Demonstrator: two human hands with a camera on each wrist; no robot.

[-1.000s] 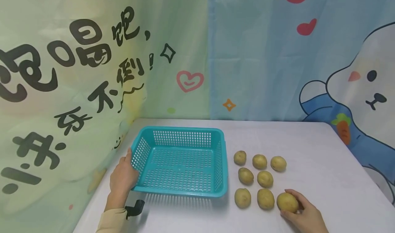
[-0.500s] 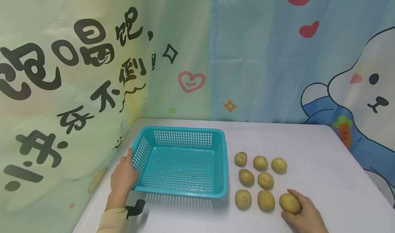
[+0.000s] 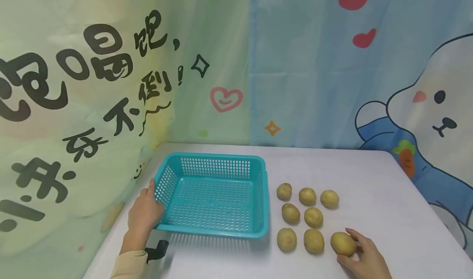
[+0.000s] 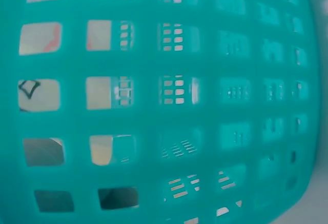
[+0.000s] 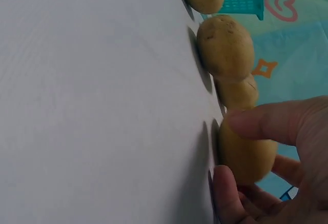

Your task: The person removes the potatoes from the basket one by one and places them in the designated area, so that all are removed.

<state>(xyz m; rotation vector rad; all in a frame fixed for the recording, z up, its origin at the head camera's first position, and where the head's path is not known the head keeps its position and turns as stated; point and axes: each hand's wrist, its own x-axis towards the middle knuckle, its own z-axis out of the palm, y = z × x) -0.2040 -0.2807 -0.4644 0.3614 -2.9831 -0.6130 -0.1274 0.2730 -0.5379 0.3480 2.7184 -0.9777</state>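
My left hand (image 3: 145, 211) grips the left side of a turquoise plastic basket (image 3: 212, 233), its index finger stretched along the rim. In the left wrist view the basket's perforated wall (image 4: 148, 121) fills the picture and the hand is out of sight. At the front right, my right hand (image 3: 363, 254) holds a potato (image 3: 342, 244) between thumb and fingers. The right wrist view shows the thumb on one side of this potato (image 5: 248, 155) and fingers on the other, low over the white surface. Several more potatoes (image 3: 313, 241) lie in rows between basket and right hand.
A white-covered table (image 3: 373, 180) extends behind and right of the potatoes. Printed curtains (image 3: 303, 65) enclose the back and left side. A black device (image 3: 157, 251) sits by the left wrist. Bare mesh floor (image 3: 214, 201) shows inside the basket.
The held potato has shifted slightly right, away from its neighbour, with my right hand round it. The head view has swayed a little. My left hand keeps its place on the basket.
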